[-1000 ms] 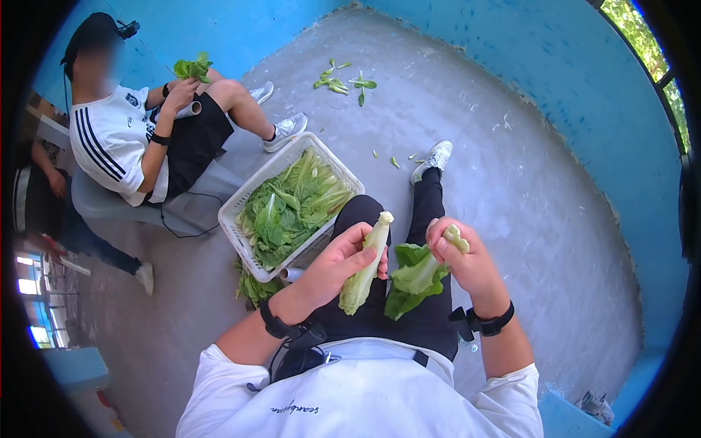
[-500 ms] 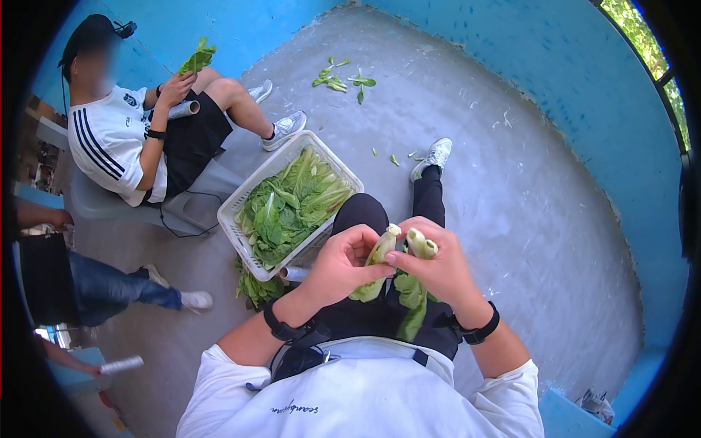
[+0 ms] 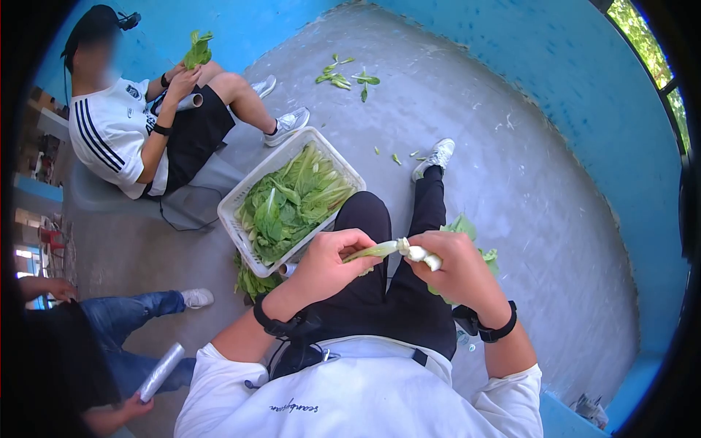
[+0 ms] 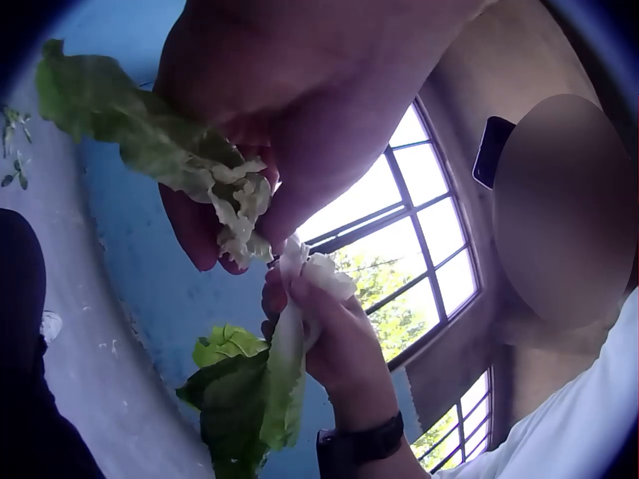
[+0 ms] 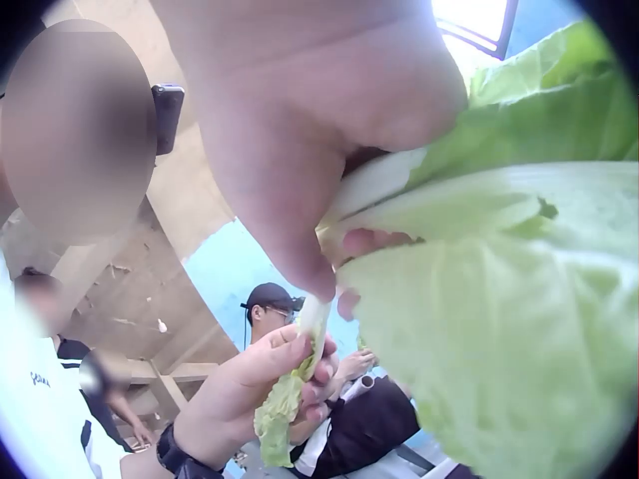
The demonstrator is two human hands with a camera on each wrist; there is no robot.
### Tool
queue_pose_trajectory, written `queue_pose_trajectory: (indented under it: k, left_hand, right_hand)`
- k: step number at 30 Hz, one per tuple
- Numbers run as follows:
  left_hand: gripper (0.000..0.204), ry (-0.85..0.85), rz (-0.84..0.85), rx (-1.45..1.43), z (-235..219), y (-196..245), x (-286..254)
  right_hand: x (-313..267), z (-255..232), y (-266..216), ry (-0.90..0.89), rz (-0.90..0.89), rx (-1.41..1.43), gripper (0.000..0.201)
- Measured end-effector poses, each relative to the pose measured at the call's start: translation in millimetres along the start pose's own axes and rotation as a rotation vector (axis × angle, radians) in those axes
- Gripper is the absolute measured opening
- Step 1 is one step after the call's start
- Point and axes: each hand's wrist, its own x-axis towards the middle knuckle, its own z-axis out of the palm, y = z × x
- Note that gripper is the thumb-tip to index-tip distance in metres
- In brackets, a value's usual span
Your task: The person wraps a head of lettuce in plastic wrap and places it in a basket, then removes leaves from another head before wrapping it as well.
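Note:
My left hand [image 3: 332, 259] pinches a slim, pale lettuce heart [image 3: 374, 250], which lies sideways over my lap with its cut base pointing right. Several larger green lettuce leaves [image 5: 539, 239] are gripped by their white stalks in my right hand [image 3: 461, 271]. In the head view that hand hides most of them, and the leaf tops show behind it. The white stalk ends [image 3: 423, 257] meet the base of the heart between my hands. From the left wrist, the leaves [image 4: 240, 399] hang below the right hand, and the heart's leafy end [image 4: 130, 125] points up left.
A white plastic basket [image 3: 232, 237] full of lettuce leaves stands by my left knee, more greens [image 3: 252, 281] beside it. Leaf scraps [image 3: 336, 77] lie on the floor. A seated person [image 3: 117, 139] holds greens; another, lower left, holds a shiny roll [image 3: 161, 372].
My hands have come together; the lettuce heart has tipped from upright to sideways, and the leaves have swung behind my right hand. A person with a roll has come in at the lower left.

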Motion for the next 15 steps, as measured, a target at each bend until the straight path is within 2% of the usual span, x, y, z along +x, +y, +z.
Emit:
queue_pose_trajectory:
  k: [5,8,10,11,14,15]
  left_hand:
    - [0.012,-0.095,-0.017,0.195,-9.4,7.0,-10.5]
    - [0.014,-0.203,0.03,0.181,-15.7,4.2,-18.0]
    - [0.016,-0.225,0.077,0.166,-15.8,-1.8,-21.7]
    - [0.015,-0.249,0.022,0.12,-16.7,0.6,-24.2]
    - [0.014,-0.142,-0.02,0.069,-32.6,-10.7,-27.9]
    - [0.016,-0.137,-0.028,0.074,-42.0,-11.7,-29.3]
  right_hand:
    - [-3.9,-5.2,2.8,-0.146,-0.098,-0.128,0.024]
    - [-7.9,-4.1,9.5,-0.246,-0.156,-0.13,0.026]
    - [-6.1,-7.3,0.5,-0.322,-0.133,-0.153,0.025]
    - [-5.5,-8.6,-0.5,-0.353,-0.114,-0.172,0.025]
    - [-6.9,-15.6,12.1,-0.31,-0.089,-0.191,0.022]
    - [-11.1,-17.8,23.3,-0.231,-0.041,-0.183,0.017]
